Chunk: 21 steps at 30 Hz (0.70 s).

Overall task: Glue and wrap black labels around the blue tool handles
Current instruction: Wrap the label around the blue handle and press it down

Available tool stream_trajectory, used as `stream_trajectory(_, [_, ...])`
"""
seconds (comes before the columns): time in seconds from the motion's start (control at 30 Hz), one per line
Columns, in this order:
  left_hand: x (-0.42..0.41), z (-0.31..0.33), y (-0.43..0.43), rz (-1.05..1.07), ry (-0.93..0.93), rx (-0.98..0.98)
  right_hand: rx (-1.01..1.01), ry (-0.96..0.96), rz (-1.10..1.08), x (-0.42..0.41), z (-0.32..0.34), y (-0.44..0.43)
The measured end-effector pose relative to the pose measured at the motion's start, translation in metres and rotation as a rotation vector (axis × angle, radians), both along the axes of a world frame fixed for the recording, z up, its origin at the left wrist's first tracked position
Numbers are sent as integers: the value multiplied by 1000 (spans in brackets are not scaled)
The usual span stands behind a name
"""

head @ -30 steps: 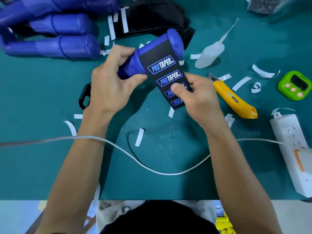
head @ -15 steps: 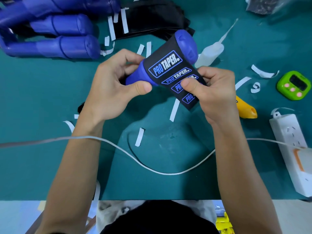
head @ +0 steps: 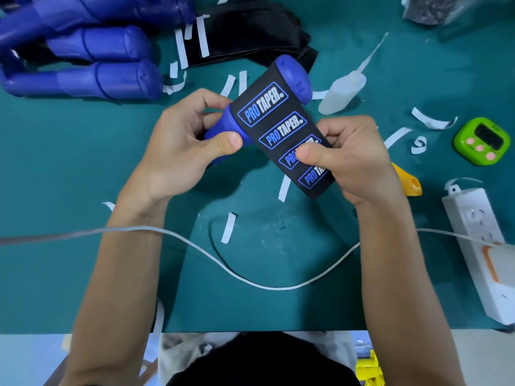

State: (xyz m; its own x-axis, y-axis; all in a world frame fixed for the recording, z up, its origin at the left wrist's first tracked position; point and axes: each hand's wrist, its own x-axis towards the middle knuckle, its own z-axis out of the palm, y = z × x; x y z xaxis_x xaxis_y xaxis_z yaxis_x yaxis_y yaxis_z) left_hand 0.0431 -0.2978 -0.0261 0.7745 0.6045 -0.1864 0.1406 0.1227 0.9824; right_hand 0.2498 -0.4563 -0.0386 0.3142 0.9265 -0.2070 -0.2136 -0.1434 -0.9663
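A blue tool handle [head: 294,79] is held above the green mat, its rounded end pointing up and to the right. A black label [head: 281,132] printed with "PRO TAPER" logos lies over the handle and hangs down toward me. My left hand [head: 178,146] grips the handle's narrow lower end. The label's free lower part is pinched by my right hand [head: 354,160], thumb on the printed face. Several more blue handles [head: 92,59] are piled at the top left. A stack of black labels [head: 250,32] lies at the top centre.
A glue bottle [head: 345,87] with a long nozzle lies right of the handle. A yellow utility knife [head: 407,179] is partly hidden behind my right hand. A green timer [head: 479,143] and a white power strip [head: 482,252] are at the right. White backing strips [head: 228,227] and a white cable [head: 250,280] litter the mat.
Both hands raised the handle and label and shifted them to the right, covering most of the yellow knife. The label now lies further round the handle.
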Motion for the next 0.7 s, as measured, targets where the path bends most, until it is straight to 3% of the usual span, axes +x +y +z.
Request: stream_trajectory(0.7, [-3,4,-3,-8,26,46,-64,13,101,7,-8,-5])
